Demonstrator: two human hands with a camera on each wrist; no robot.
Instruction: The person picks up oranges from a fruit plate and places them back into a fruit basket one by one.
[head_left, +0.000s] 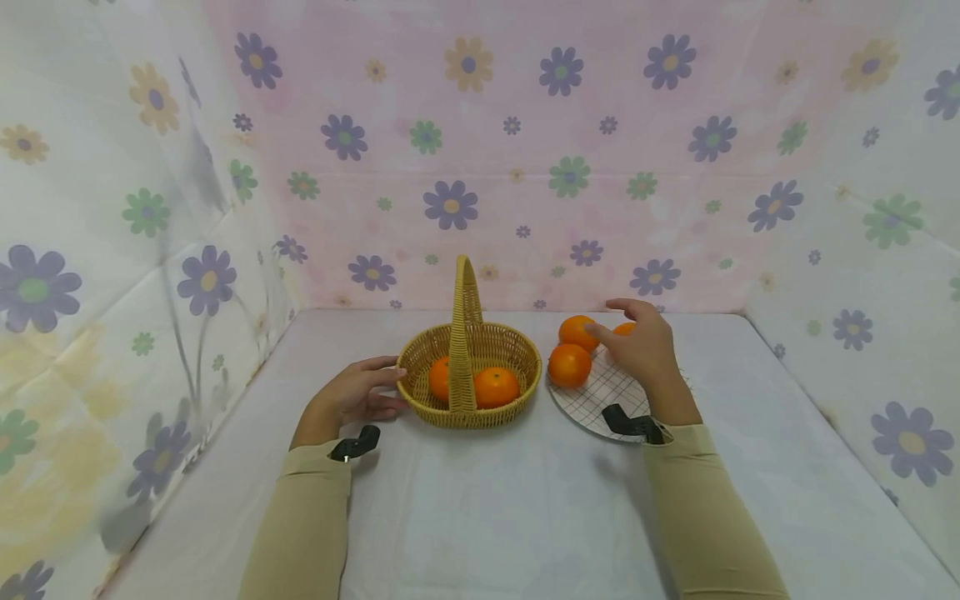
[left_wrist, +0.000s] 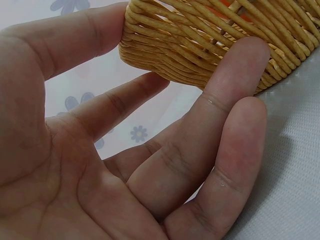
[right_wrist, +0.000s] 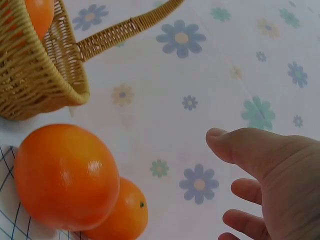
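Observation:
A yellow wicker basket with a tall handle stands in the middle, two oranges inside it. At its left side is my left hand, its digits touching the rim and outer wall. Seen from the left wrist, the fingers lie spread and only gently bent against the wicker. Over the round plate my right hand hovers, thumb and fingers apart, holding nothing. Two oranges lie at the plate's left side; a third orange is partly hidden behind the right hand.
White cloth covers the table. Flower-printed fabric rises behind it and along both sides. The basket's handle arches high over its opening, and the checked plate sits close to its right.

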